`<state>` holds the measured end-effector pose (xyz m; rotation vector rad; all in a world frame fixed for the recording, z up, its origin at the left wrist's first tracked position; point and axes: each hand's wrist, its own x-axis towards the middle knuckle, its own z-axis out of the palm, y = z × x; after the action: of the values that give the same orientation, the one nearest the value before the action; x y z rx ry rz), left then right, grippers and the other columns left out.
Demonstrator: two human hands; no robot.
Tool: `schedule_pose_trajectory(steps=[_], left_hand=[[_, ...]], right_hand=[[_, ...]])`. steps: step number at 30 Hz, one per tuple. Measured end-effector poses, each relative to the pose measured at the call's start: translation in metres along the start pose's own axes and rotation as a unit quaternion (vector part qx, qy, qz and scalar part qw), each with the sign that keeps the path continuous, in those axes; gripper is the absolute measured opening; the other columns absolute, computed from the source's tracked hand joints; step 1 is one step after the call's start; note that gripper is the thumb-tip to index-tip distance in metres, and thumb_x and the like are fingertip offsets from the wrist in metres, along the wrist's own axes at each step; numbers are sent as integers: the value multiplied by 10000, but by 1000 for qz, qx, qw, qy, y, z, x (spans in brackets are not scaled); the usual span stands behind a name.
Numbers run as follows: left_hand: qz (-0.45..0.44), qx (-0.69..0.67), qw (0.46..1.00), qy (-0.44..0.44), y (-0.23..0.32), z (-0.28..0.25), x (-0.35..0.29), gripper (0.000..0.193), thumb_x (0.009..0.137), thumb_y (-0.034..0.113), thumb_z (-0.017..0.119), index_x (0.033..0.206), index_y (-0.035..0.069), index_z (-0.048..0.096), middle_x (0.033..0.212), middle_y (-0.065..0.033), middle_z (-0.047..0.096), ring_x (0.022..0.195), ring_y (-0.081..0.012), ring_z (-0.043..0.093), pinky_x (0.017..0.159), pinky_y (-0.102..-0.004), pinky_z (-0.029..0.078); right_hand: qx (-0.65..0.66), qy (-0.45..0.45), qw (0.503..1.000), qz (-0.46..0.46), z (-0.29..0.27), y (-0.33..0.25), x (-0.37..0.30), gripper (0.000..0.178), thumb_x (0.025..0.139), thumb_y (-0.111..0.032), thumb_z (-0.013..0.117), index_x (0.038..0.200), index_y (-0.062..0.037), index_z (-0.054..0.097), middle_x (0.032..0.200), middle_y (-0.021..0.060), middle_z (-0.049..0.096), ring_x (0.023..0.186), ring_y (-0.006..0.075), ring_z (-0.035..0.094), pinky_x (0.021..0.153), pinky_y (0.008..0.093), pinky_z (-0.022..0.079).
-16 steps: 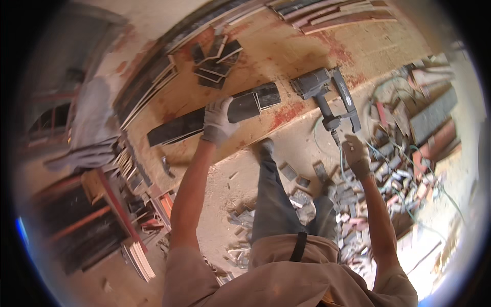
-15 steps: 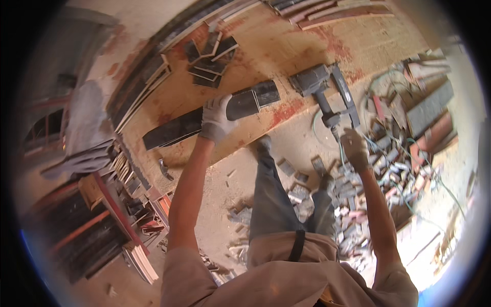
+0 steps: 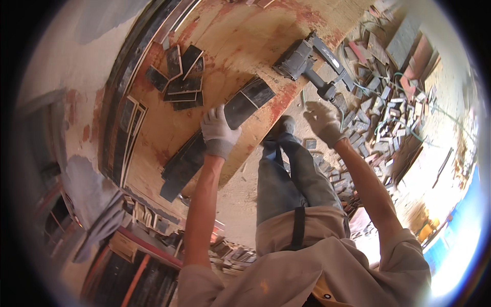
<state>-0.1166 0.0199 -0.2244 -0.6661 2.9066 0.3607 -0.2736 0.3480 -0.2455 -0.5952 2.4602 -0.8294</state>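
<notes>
My left hand, in a pale work glove, grips long black boards lying at a slant along the near side of the wooden bench. Its fingers reach over the board's far edge. A short black piece sits at the boards' far right end. Right of it, a black nail gun rests on the bench, its handle jutting past the edge. My right hand, gloved too, hovers just below the handle, apart from it, holding nothing, fingers loosely apart.
Several short black offcuts lie loosely piled on the bench. Long strips lean along its left side. Many scrap blocks cover the floor at right, with a thin green hose among them. Stacked boards stand at lower left.
The view has turned, so bench and boards now slant more steeply. My right hand has moved left relative to the nail gun. My left hand stays on the boards.
</notes>
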Motion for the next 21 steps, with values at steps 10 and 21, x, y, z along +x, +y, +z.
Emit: schedule_pose_trajectory(steps=[10, 21], left_hand=[[-39, -9, 999, -14, 19, -2, 6, 907, 650, 297, 952, 1406, 39, 523, 1279, -199, 610, 1201, -415, 603, 1032, -524, 516], [-43, 49, 997, -43, 25, -7, 13, 937, 621, 334, 944, 1398, 31, 516, 1280, -205, 617, 1192, -418, 615, 1000, -521, 539]], right_hand=[[132, -51, 987, 79, 39, -29, -64, 319, 976, -258, 714, 1214, -47, 691, 1068, 225, 754, 1000, 455, 718, 889, 534, 575], [140, 73, 981, 114, 39, -26, -119, 254, 973, -227, 724, 1142, -38, 712, 1005, 235, 749, 957, 446, 717, 844, 517, 575]])
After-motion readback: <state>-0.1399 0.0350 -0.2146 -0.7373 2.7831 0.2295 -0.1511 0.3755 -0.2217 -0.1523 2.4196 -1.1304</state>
